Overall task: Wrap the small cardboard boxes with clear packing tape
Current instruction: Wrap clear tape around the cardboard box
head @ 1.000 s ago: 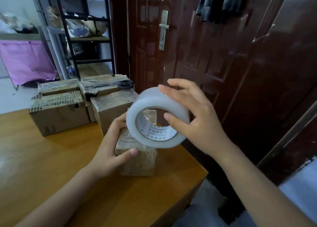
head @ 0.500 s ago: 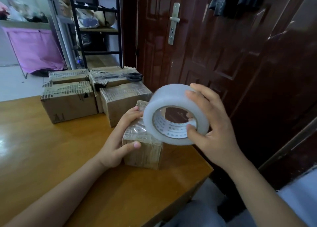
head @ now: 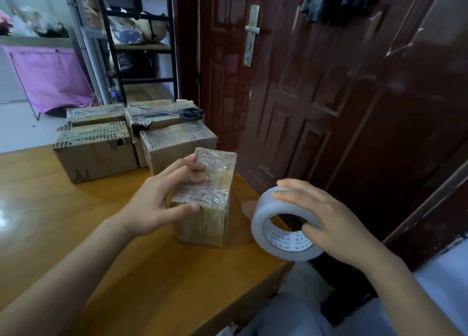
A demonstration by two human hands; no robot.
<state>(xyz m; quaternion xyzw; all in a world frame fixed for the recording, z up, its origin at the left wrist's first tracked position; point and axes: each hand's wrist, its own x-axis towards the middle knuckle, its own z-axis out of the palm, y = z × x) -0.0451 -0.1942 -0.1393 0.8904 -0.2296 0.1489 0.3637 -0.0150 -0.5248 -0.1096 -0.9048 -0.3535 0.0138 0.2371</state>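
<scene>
Your left hand [head: 162, 204] holds the small cardboard box [head: 205, 198] near the right edge of the wooden worktop [head: 63, 234]. The grip there is a wide clasp: your fingers [head: 188, 169] curl over the box's top face and your thumb [head: 182, 209] presses against the near top edge. The box stands on the worktop with its long axis running away from you, tipped slightly to the right, and one short end faces you. Its top is covered in shiny, wrinkled clear tape.

Your right hand [head: 326, 221] holds the tape roll [head: 283, 226] just off the worktop's right corner, in the air, apart from the box. The grip is closed round the ring: your fingers lie over the roll's outer band and your thumb hooks into the printed core. The roll stands on edge with its open centre facing you and somewhat to the left. Whether a strand of tape runs from the roll to the box cannot be made out.

Behind the small box, four larger taped cardboard boxes [head: 96, 153] sit packed together at the far side of the worktop. A pair of black-handled scissors [head: 187, 113] lies on top of the far right one, blades pointing left. A dark red door [head: 291, 82] stands beyond the worktop's edge.
</scene>
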